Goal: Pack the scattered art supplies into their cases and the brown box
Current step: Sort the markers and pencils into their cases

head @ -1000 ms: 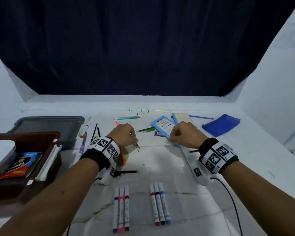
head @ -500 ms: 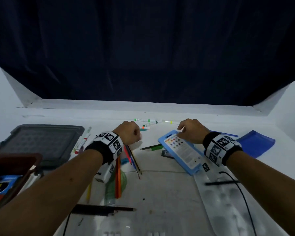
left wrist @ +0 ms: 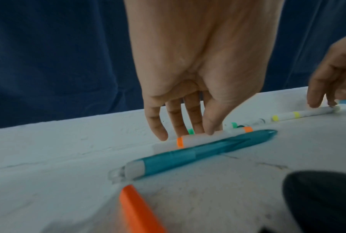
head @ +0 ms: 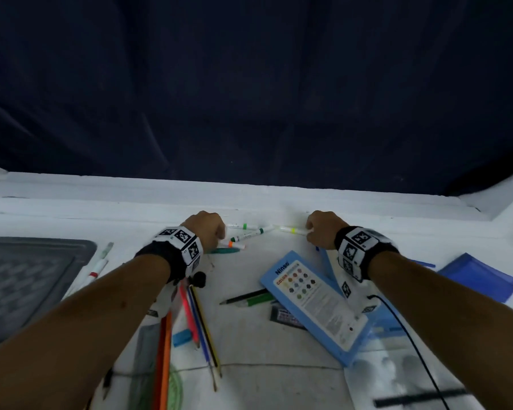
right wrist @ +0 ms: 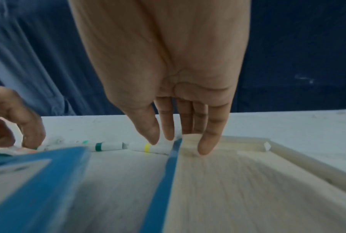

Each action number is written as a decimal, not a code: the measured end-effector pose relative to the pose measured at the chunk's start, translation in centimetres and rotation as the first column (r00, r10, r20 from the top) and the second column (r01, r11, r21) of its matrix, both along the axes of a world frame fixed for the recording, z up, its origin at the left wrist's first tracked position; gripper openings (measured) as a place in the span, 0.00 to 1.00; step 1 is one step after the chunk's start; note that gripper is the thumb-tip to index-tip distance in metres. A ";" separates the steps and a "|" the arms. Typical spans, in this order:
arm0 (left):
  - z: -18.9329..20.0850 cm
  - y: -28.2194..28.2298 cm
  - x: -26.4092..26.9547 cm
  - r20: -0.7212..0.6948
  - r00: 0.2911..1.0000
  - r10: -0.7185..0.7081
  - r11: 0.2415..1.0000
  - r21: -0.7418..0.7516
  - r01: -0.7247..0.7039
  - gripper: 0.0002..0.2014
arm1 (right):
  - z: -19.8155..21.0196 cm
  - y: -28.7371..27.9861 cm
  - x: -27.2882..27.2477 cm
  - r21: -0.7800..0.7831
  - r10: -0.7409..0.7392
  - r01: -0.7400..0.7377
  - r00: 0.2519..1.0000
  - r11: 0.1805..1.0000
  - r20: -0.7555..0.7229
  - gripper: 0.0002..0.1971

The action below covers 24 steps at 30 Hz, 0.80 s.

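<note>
Several white markers lie near the table's far edge. My left hand point(head: 219, 235) point(left wrist: 186, 134) reaches down on the orange-banded marker point(head: 234, 244) point(left wrist: 190, 140), thumb on its near side and fingers behind it. My right hand point(head: 308, 230) point(right wrist: 162, 140) pinches the end of the yellow-banded marker point(head: 292, 230) point(right wrist: 148, 148) point(left wrist: 295, 115). Both markers still lie on the table. A dark green marker point(head: 249, 233) point(right wrist: 108, 146) and a light green marker point(head: 239, 225) lie between the hands. The brown box is out of view.
A teal pen point(head: 224, 250) point(left wrist: 198, 151) lies beside the orange marker. A blue Ninso case point(head: 311, 303) stands open under my right wrist. Coloured pencils point(head: 196, 321), a green pen point(head: 249, 300), a blue pouch point(head: 477, 276) and a grey lid point(head: 27, 279) surround the arms.
Both hands have reached forward to the markers at the back of the table. The left hand has let go of the pencils, which now lie under its wrist. The brown box has left the view.
</note>
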<state>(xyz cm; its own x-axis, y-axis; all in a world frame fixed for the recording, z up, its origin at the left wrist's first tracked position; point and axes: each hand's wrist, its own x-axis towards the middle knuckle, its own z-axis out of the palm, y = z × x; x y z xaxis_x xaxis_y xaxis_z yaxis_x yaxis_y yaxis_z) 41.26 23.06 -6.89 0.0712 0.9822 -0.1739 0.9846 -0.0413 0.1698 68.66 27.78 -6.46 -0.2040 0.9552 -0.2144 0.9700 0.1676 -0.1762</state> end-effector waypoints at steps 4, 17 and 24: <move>-0.3 1.1 0.3 -0.053 0.998 -0.025 1.000 0.004 0.026 0.15 | -0.3 1.7 -0.4 -0.005 0.039 -0.038 0.992 0.999 0.123 0.14; 1.5 -1.0 -0.2 0.020 1.000 -0.021 0.989 0.149 0.018 0.11 | 2.2 -1.0 -0.3 0.210 0.099 -0.024 0.930 0.977 -0.353 0.09; 4.6 -7.0 1.9 0.324 0.946 -0.018 0.976 0.211 -0.053 0.09 | 4.8 -8.2 0.3 0.124 -0.013 0.198 0.577 0.972 -0.817 0.03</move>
